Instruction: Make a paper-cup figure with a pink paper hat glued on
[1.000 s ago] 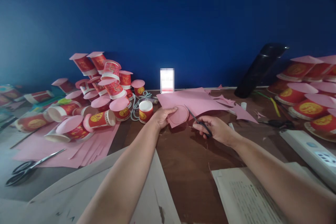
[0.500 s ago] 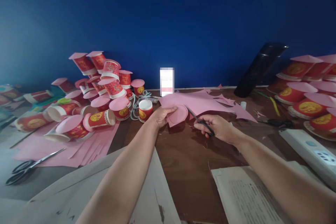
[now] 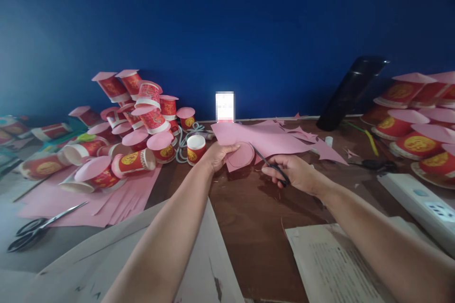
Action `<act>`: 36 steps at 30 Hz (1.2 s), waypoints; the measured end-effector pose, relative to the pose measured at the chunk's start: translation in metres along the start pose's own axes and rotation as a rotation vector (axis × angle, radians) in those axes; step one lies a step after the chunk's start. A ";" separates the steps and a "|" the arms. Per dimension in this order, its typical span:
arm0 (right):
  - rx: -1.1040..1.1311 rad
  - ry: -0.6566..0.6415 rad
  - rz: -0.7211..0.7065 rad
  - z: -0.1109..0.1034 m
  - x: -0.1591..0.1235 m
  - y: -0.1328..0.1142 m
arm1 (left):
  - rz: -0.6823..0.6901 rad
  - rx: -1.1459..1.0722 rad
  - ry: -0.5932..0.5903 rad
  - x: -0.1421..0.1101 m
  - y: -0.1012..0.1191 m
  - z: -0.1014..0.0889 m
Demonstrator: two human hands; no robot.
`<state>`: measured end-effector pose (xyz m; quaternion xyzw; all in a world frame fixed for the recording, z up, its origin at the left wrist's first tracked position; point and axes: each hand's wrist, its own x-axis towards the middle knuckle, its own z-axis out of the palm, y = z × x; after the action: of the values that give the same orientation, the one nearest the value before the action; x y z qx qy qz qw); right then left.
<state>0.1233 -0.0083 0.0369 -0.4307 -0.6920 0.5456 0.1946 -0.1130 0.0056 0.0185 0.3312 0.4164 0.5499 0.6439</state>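
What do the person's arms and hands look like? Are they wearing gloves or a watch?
No gloves: the left hand and right hand are both bare. No watch or bracelet shows on either wrist. The left forearm and right forearm have no sleeves in view, and each looks narrower toward the wrist.

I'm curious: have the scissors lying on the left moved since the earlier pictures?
No. The scissors lie just as before, their blades over the same edge of the pink sheets.
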 end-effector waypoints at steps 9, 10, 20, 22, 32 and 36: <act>-0.138 0.062 -0.015 0.004 -0.004 -0.002 | 0.058 0.071 -0.013 -0.003 0.004 -0.001; -0.198 0.105 -0.019 0.006 -0.005 -0.002 | 0.065 0.092 -0.007 -0.003 0.004 -0.001; -0.339 0.202 -0.018 0.013 -0.009 -0.003 | 0.175 0.217 0.080 -0.001 0.007 0.002; -0.276 0.148 -0.008 0.012 -0.007 -0.001 | 0.155 0.184 0.089 -0.002 0.009 0.001; -0.417 0.167 -0.007 0.007 -0.012 -0.008 | 0.165 0.263 0.046 -0.002 0.008 -0.005; -0.512 0.187 -0.089 0.007 -0.012 -0.008 | 0.183 0.293 0.044 0.000 0.007 -0.006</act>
<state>0.1218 -0.0227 0.0442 -0.4836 -0.8046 0.3019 0.1662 -0.1215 0.0062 0.0220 0.4457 0.4742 0.5468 0.5268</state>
